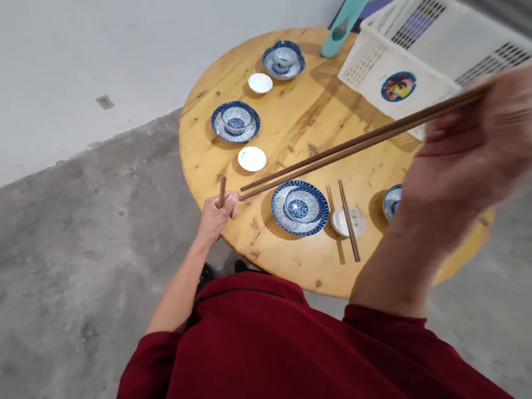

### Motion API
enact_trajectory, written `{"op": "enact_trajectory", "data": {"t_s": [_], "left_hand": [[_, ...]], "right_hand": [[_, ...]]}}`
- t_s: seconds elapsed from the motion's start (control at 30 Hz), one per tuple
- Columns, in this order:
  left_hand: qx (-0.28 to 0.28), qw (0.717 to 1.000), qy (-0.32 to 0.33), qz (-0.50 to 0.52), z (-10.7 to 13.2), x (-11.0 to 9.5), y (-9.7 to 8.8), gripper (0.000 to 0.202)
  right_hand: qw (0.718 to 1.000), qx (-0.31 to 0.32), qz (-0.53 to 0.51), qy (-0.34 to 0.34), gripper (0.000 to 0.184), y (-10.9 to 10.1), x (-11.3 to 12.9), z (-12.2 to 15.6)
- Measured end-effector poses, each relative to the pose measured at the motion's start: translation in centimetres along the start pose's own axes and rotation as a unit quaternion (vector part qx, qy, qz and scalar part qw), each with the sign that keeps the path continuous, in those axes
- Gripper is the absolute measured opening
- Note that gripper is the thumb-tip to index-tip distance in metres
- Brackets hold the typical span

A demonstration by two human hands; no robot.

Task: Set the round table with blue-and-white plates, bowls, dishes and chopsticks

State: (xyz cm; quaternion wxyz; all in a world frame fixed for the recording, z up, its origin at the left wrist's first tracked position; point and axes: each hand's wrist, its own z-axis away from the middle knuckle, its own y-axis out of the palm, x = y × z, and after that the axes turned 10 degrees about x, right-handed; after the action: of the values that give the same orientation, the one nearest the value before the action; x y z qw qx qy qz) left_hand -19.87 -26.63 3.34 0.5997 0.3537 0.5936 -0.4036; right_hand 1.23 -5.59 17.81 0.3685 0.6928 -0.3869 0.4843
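My right hand (pixel 485 142), blurred and raised over the right side, is closed on a pair of long brown chopsticks (pixel 365 140). Their thin ends point left, toward my left hand (pixel 220 214). That hand is closed at the table's near left edge around brown chopsticks (pixel 222 191), with only a short length showing above the fist. Just right of it sits a blue-and-white plate (pixel 280 220) with a bowl (pixel 300 208) on it. Another pair of chopsticks (pixel 349 222) rests across a small white dish (pixel 339 222).
The round wooden table (pixel 305 118) also bears a patterned plate with a bowl (pixel 236 121), a second such set (pixel 283 60), white dishes (pixel 260 83) (pixel 252 159) and a partly hidden blue-and-white piece (pixel 392 200). A white basket (pixel 423 60) and a turquoise bottle (pixel 350 14) stand behind.
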Motion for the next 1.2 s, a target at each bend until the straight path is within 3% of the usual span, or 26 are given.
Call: {"op": "enact_trajectory", "data": {"t_s": [0.1, 0.37, 0.53, 0.77, 0.9, 1.2], "left_hand": [[-0.025, 0.999, -0.015, -0.019, 1.0, -1.0, -2.0, 0.048], [0.05, 0.981, -0.122, -0.143, 6.7, -0.9, -6.6, 0.038], [0.065, 0.978, -0.153, -0.129, 9.7, 0.0, -7.9, 0.042], [0.08, 0.978, -0.163, -0.102, 10.6, 1.2, -9.8, 0.043], [0.094, 0.979, -0.154, -0.091, 10.4, 1.7, -11.2, 0.042], [0.159, 0.972, -0.154, -0.074, 8.0, 2.5, -12.7, 0.04]], "right_hand": [[0.994, -0.073, -0.01, -0.082, 0.017, 2.9, -3.9, 0.4], [0.997, 0.056, -0.031, 0.039, 0.027, 10.5, -11.6, 2.5], [0.988, 0.065, -0.081, 0.117, 0.027, 14.4, -14.6, 3.4], [0.973, 0.031, -0.141, 0.177, 0.032, 17.3, -15.6, 5.2], [0.968, 0.055, -0.149, 0.196, 0.034, 18.4, -15.3, 6.7], [0.968, 0.014, -0.143, 0.205, 0.036, 17.9, -15.9, 7.4]]}}
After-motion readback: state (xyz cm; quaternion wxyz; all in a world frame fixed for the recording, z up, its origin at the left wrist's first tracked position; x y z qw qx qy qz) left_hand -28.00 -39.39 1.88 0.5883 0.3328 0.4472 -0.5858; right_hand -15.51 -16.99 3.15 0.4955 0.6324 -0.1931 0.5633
